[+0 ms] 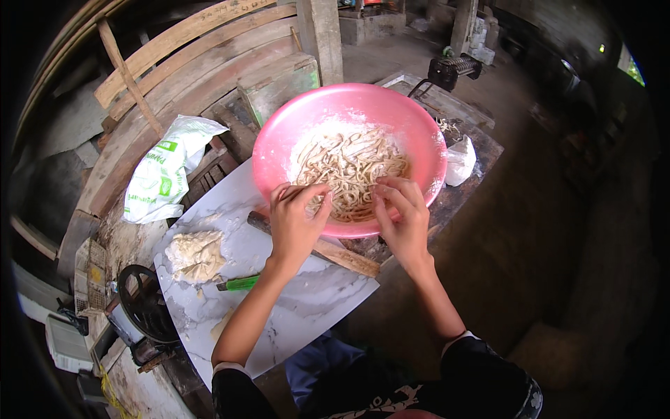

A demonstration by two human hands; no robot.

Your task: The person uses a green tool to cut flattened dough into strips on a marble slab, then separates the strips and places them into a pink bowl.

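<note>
A large pink bowl (412,122) dusted with white flour holds a heap of pale cut noodles (352,164). Both hands reach over its near rim. My left hand (296,220) pinches a few noodle strands at the near left of the heap. My right hand (401,209) has its fingertips curled into the noodles at the near right. The bowl rests on a rough wooden table, partly over a marble-patterned board (307,300).
On the board lie a lump of dough (195,255), a green-handled knife (239,283) and a wooden rolling pin (345,257). A white and green flour bag (167,171) lies to the left, a black hand-crank wheel (143,307) at the near left, a small white bag (460,160) to the right.
</note>
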